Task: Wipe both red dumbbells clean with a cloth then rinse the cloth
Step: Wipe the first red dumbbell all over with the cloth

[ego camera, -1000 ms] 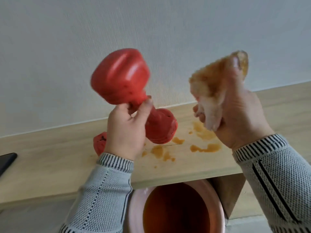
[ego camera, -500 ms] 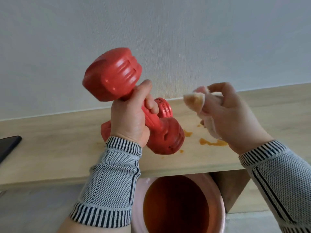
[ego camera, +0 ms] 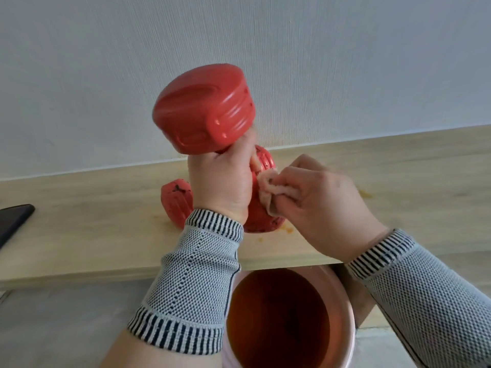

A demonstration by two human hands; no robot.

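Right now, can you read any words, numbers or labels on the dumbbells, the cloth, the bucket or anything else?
None readable.
Held dumbbell: moulded ridges only, no text.
Second dumbbell: dark specks, no lettering.
Cloth, bucket, dark object at left: no print visible.

Two forearms reach into view from the lower edge, each in a grey-white knitted sleeve with a fine dotted mesh weave. The left sleeve (ego camera: 191, 285), at about 7 o'clock, has a line of darker stitched dots running along its length and a ribbed cuff of narrow dark navy and white stripes at both ends. The right sleeve (ego camera: 425, 296), at about 4 o'clock, has the same striped cuff at the wrist. Both hands are bare.
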